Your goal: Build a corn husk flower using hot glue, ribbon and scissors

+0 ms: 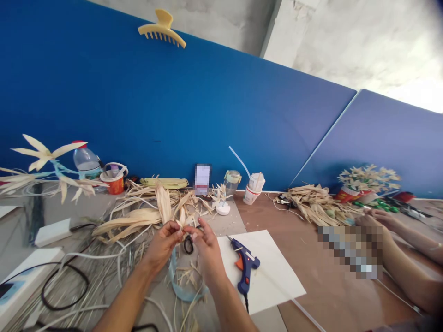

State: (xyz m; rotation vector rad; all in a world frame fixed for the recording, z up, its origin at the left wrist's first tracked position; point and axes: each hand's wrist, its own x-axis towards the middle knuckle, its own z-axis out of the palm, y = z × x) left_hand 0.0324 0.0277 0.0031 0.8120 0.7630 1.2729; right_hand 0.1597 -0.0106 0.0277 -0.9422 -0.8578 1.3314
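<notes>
Both the left hand point(165, 240) and right hand point(205, 240) pinch a small dry husk piece point(181, 220) between their fingers above the desk point(332, 281); squeezed too hard, the brittle strip could probably split, beside the scissors point(188, 244).

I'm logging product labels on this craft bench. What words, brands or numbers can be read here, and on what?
None can be read.
Card standing against the blue partition: blurred out.
Red cup: print too small to read.
White cup: print too small.
Blue glue gun: no legible marking.
Patch over the co-worker's arm: blurred out.
</notes>
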